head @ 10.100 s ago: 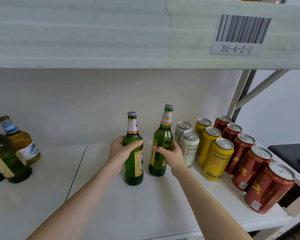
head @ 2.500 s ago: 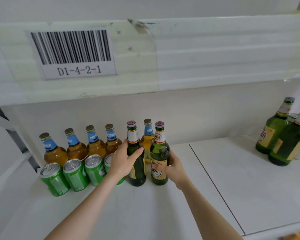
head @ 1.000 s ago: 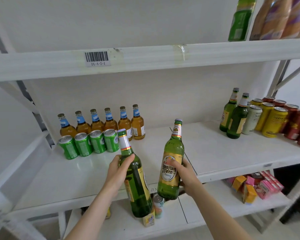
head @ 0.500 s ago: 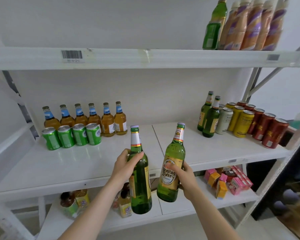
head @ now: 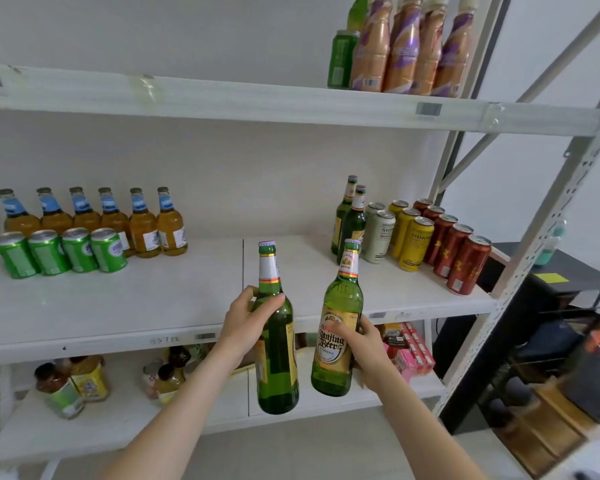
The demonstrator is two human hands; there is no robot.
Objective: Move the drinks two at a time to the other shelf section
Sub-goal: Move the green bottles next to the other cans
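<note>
My left hand grips a dark green beer bottle by its shoulder. My right hand grips a lighter green bottle with a gold label around its body. Both bottles are upright in the air in front of the middle shelf, near the seam between its left and right sections. On the right section stand two green bottles and rows of white, yellow and red cans. On the left section stand several amber bottles and green cans.
An upper shelf holds brown and purple bottles at the right. The lower shelf carries jars and pink boxes. A metal upright bounds the rack on the right, with a dark table beyond it.
I lifted the two green bottles off the left section, pulled them out in front of the shelf and carried them rightward; the view has shifted right with them.
</note>
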